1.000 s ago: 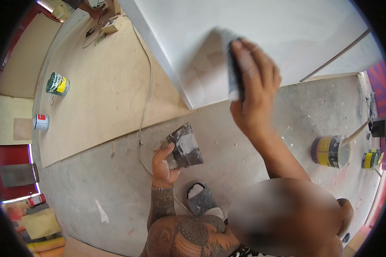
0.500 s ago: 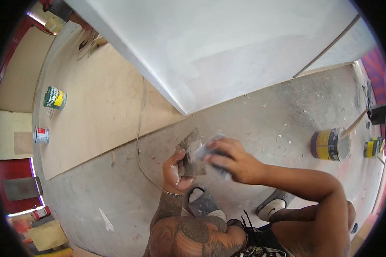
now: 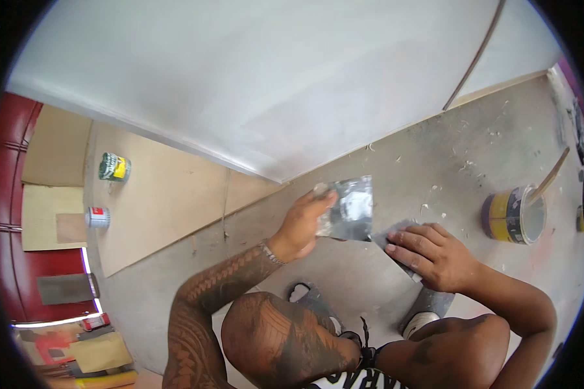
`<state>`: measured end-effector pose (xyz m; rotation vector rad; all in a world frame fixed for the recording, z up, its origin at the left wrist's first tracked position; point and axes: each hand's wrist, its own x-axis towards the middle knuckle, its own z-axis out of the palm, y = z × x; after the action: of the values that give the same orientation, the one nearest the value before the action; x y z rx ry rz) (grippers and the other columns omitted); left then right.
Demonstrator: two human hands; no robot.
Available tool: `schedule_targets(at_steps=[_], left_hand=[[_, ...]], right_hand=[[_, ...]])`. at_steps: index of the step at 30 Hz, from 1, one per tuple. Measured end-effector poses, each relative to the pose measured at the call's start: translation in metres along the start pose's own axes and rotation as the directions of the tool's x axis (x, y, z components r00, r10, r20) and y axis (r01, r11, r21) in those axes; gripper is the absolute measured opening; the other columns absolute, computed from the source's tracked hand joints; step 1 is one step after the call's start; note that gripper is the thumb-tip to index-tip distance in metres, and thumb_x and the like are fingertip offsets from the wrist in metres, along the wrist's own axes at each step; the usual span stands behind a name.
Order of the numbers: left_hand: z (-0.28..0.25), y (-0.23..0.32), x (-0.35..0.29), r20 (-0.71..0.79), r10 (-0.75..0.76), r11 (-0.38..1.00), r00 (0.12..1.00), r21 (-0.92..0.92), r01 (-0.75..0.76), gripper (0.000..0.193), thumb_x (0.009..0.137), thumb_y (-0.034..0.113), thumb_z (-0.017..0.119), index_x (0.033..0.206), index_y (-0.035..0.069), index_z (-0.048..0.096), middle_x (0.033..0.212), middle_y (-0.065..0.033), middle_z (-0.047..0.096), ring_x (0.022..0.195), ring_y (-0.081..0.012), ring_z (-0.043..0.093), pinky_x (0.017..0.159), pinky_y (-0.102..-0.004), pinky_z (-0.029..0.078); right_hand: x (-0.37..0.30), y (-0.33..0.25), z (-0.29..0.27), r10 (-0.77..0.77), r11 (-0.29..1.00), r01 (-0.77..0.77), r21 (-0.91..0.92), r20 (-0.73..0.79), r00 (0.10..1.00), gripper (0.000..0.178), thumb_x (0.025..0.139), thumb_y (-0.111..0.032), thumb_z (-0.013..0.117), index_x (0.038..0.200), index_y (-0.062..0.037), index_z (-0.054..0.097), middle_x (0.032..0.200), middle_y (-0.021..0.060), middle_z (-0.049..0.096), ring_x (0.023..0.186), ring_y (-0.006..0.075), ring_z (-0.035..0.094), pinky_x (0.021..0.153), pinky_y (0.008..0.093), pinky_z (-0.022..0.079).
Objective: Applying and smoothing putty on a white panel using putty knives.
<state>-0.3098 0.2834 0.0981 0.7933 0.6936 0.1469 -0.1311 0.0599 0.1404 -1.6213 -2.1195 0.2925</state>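
Note:
Pinched along its left edge by my left hand (image 3: pixel 302 223) is a thin, shiny metal putty scraper (image 3: pixel 352 207), its broad face up and bare of any thick lump. My right hand (image 3: pixel 442 259) grips a grey flat scraper (image 3: pixel 396 232), with the fingers laid across its face; part of it is hidden under them. The corners of the two blades come close together, and I cannot tell whether they touch. Both hands are above the floor, short of the lower edge of a large white panel (image 3: pixel 285 91) with smooth, faintly patchy coating.
To the right stands a tub (image 3: pixel 499 215) with a wooden stick (image 3: pixel 553 172) leaning out. At left, a plywood sheet (image 3: pixel 169 194) holds a green-and-yellow can (image 3: pixel 114 167) and a smaller can (image 3: pixel 98 217). Pale scraps dot the concrete floor (image 3: pixel 428 168). My knees are bent below my hands.
My hands have moved apart, the right one lower and rightward with its scraper. The left scraper has shifted right and now shows a shiny face. The view has turned toward the panel.

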Motion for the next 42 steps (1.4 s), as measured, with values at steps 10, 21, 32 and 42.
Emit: schedule_targets(at_steps=[10,21,32,42], left_hand=[[0.073,-0.007,0.024,0.039,-0.072,0.632,0.997,0.775,0.016,0.03,0.101,0.025,0.048,0.116,0.001,0.059,0.101,-0.0031,0.064,0.087,-0.0103,0.06,0.078,-0.0299,0.052],[0.077,-0.061,0.06,-0.214,0.084,0.958,0.973,0.285,-0.02,0.025,0.099,0.022,0.052,0.114,0.003,0.059,0.101,-0.0056,0.065,0.088,-0.0115,0.062,0.068,-0.0316,0.056],[0.06,-0.093,0.079,-0.273,0.213,0.904,0.938,0.42,-0.083,0.03,0.099,0.023,0.051,0.113,-0.003,0.058,0.101,-0.0057,0.064,0.096,-0.012,0.058,0.086,-0.0293,0.047],[0.066,-0.089,0.093,-0.227,0.08,0.876,0.971,0.481,0.041,0.026,0.099,0.019,0.05,0.107,-0.003,0.062,0.097,-0.0063,0.066,0.08,-0.0119,0.063,0.075,-0.0274,0.052]], right_hand=[[-0.038,0.059,0.038,0.448,0.894,-0.406,0.19,-0.347,0.824,0.066,0.067,0.013,0.054,0.13,-0.006,0.051,0.125,0.0163,0.054,0.109,0.0352,0.053,0.096,0.043,0.042],[-0.081,0.084,0.077,0.498,0.856,-0.406,0.319,-0.3,0.814,0.067,0.067,0.014,0.051,0.131,-0.0056,0.051,0.127,0.0159,0.054,0.114,0.0361,0.051,0.098,0.043,0.04],[-0.087,0.087,0.092,0.422,0.889,-0.366,0.277,-0.181,0.888,0.051,0.08,-0.005,0.056,0.131,-0.0068,0.052,0.129,0.0109,0.054,0.114,0.0288,0.051,0.094,0.0399,0.04],[-0.095,0.094,0.103,0.51,0.85,-0.461,0.254,-0.184,0.84,0.052,0.079,-0.004,0.056,0.131,-0.0067,0.051,0.129,0.0093,0.055,0.112,0.0284,0.051,0.093,0.0405,0.04]])
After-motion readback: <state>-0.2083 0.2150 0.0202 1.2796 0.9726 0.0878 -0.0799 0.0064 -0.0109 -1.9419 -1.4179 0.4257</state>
